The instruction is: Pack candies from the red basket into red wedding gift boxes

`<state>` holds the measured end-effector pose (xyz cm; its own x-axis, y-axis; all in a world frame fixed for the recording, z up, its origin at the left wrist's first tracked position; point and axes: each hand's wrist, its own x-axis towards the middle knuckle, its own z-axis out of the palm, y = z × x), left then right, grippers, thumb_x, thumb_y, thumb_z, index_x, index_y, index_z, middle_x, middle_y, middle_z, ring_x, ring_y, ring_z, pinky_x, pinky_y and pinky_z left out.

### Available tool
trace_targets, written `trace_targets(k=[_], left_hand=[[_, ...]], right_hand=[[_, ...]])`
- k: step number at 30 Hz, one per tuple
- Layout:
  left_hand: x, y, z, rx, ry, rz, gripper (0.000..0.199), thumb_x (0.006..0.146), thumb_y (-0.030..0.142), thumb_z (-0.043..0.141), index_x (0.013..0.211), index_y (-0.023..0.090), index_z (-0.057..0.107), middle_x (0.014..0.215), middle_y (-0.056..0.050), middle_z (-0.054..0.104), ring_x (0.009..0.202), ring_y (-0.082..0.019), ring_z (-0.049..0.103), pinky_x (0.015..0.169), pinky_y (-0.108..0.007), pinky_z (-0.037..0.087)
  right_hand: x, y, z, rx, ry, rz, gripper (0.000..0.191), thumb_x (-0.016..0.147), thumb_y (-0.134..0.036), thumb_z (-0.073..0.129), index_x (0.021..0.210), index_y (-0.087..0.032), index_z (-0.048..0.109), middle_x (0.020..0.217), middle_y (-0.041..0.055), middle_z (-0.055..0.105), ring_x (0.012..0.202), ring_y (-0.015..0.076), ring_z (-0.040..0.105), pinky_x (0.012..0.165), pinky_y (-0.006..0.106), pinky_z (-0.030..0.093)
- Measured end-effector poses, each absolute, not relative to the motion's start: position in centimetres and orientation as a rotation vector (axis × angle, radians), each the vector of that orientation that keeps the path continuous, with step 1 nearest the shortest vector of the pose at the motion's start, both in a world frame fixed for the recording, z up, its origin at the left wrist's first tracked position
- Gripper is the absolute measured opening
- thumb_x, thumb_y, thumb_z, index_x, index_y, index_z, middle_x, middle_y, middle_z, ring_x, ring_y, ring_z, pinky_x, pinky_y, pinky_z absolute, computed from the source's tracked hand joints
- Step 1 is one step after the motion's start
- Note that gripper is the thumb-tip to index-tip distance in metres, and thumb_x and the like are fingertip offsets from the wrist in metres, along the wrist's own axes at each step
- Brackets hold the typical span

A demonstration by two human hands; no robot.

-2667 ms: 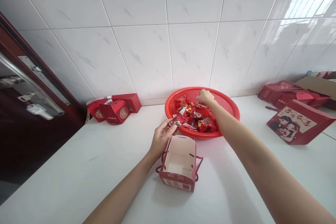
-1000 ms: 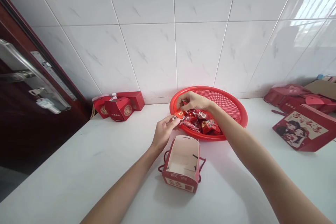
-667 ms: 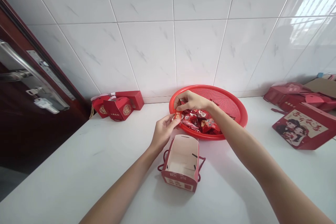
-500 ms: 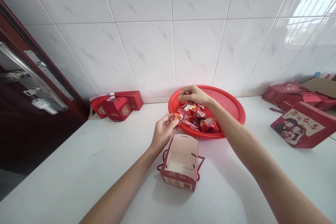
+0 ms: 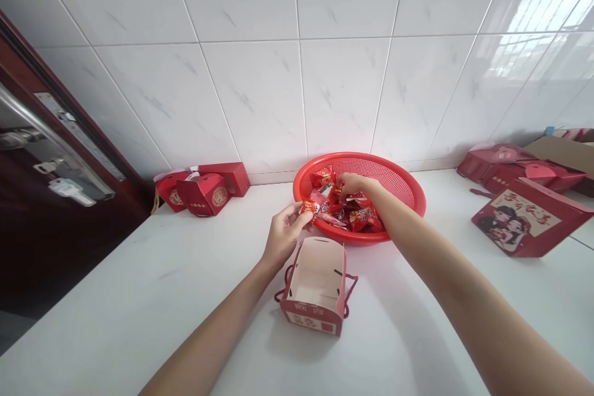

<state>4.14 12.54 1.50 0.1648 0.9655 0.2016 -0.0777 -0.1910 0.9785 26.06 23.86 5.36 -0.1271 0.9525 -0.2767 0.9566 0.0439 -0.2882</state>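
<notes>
Since the last frame my right hand [image 5: 351, 185] has dipped among the wrapped candies [image 5: 364, 219] in the red basket [image 5: 403, 185], its forearm slanting in over the rim from my lower right. Those fingers curl downward; I cannot tell whether they grip any. My left hand [image 5: 283, 232] pinches 1 red packet [image 5: 308, 208] between thumb and fingers at the basket's near-left rim. The open box [image 5: 315, 269] stands nearer me, cord handles [image 5: 351, 289] at its 2 sides.

In the grip I see small red wrapped sweets [image 5: 310, 210]; more fill the red basket [image 5: 403, 189] behind the open, upright box [image 5: 316, 278].
</notes>
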Motion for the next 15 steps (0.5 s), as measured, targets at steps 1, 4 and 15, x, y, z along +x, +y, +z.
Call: trace_targets(k=[1,4,15], left_hand=[[4.2,12.5,1.5,1.383,0.936,1.248,0.030,0.075,0.039,0.073,0.092,0.015,0.072,0.087,-0.003,0.071,0.062,-0.013,0.061,0.069,-0.029,0.052],[4.2,12.4,1.6,1.388,0.937,1.248,0.030,0.074,0.040,0.072,0.092,0.015,0.072,0.086,-0.003,0.071,0.060,-0.013,0.060,0.068,-0.029,0.052],[4.1,12.3,1.6,1.402,0.918,1.244,0.029,0.075,0.040,0.074,0.090,0.016,0.072,0.087,-0.003,0.071,0.059,-0.013,0.060,0.069,-0.030,0.052]], right_hand=[[26.1,23.9,5.3,2.066,2.251,-0.636,0.042,0.073,-0.023,0.082,0.111,-0.019,0.065,0.111,0.0061,0.068,0.095,0.0220,0.064,0.077,0.034,0.053],[26.5,24.0,5.0,2.076,2.207,-0.616,0.034,0.088,-0.028,0.072,0.118,-0.016,0.062,0.116,0.0086,0.065,0.098,0.0207,0.064,0.083,0.038,0.056],[27.3,23.9,4.5,2.089,2.156,-0.588,0.024,0.094,-0.031,0.067,0.113,-0.017,0.066,0.105,0.0065,0.068,0.089,0.0174,0.066,0.081,0.037,0.057]])
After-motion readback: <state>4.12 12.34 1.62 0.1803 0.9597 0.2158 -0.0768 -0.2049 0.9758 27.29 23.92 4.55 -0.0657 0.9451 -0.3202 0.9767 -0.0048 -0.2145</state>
